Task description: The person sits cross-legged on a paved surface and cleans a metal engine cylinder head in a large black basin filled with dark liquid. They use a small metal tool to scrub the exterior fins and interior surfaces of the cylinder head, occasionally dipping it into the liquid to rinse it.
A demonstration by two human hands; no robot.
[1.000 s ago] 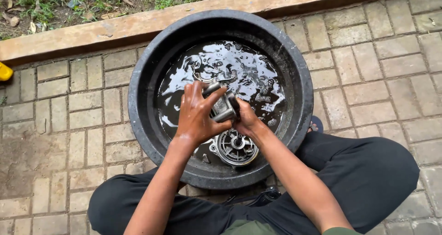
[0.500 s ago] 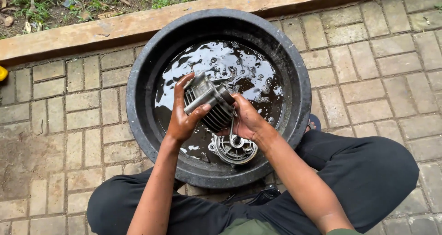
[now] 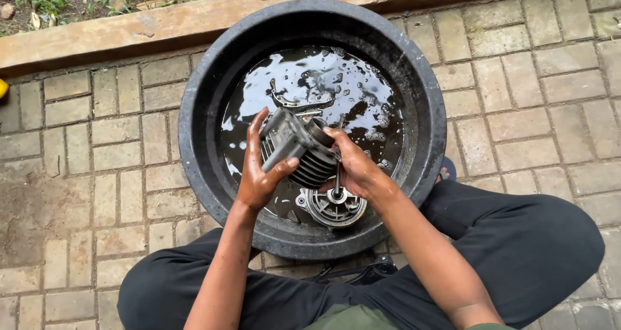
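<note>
You hold the finned metal engine cylinder point(image 3: 299, 150) tilted above the dark oily liquid point(image 3: 323, 91) in the black round basin point(image 3: 427, 110), both grips closed on it. Your left hand point(image 3: 259, 175) wraps its outer side and your right hand point(image 3: 352, 165) clasps the fins. Below it, a round metal casing point(image 3: 335, 206) lies in the basin, which stands on brick paving point(image 3: 97, 142) between your crossed legs point(image 3: 517, 239).

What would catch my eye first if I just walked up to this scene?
Probably the big black basin of dark, shiny liquid on the brick paving. Over its middle, the left hand and right hand hold a grey finned engine cylinder, with a round metal part lying just below it.
</note>
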